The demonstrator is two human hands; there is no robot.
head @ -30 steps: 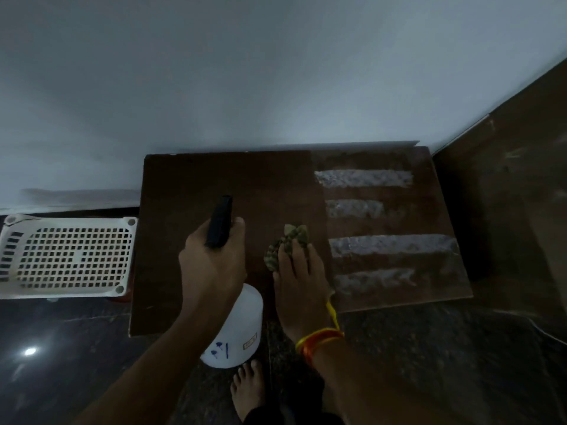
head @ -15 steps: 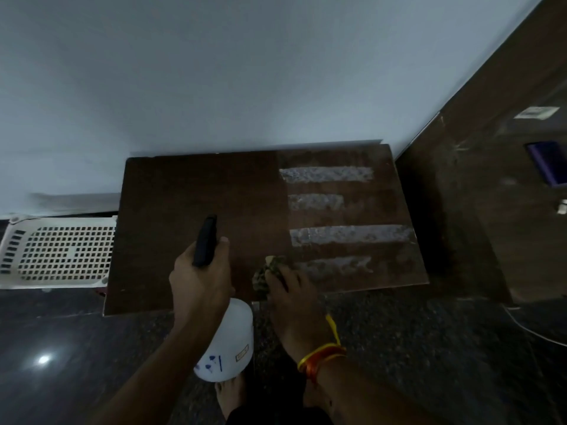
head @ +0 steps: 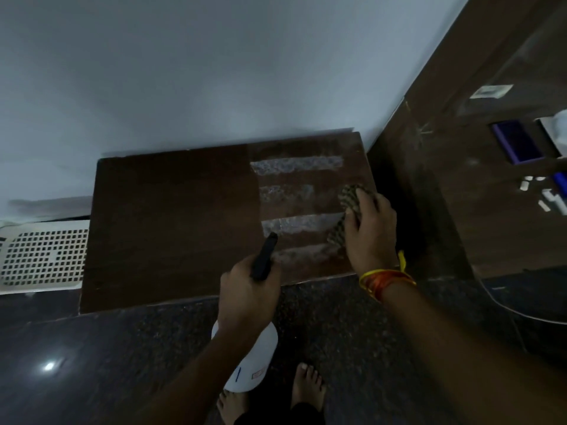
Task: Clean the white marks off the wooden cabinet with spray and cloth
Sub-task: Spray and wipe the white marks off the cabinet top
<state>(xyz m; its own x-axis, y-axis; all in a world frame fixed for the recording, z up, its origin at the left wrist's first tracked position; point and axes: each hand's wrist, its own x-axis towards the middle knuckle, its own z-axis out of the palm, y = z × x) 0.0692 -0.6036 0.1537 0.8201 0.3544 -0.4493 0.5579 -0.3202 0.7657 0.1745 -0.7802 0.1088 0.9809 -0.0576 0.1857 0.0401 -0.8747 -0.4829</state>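
A low dark wooden cabinet (head: 171, 228) stands against the white wall. Several white horizontal marks (head: 296, 165) streak the right half of its top. My right hand (head: 369, 228) presses a checked cloth (head: 349, 199) onto the top's right edge, over the right ends of the middle marks. My left hand (head: 248, 294) grips a white spray bottle (head: 248, 360) by its neck. The black nozzle (head: 264, 256) points up over the cabinet's front edge, near the lowest mark.
A white perforated plastic crate (head: 43, 253) lies on the floor left of the cabinet. A tall dark wooden panel (head: 460, 185) rises on the right. The floor is dark polished stone (head: 92, 363). My bare feet (head: 306, 384) show below.
My right hand has carried the cloth from the cabinet's front middle across to the right edge over the marks. My left hand with the bottle has shifted right toward the marks.
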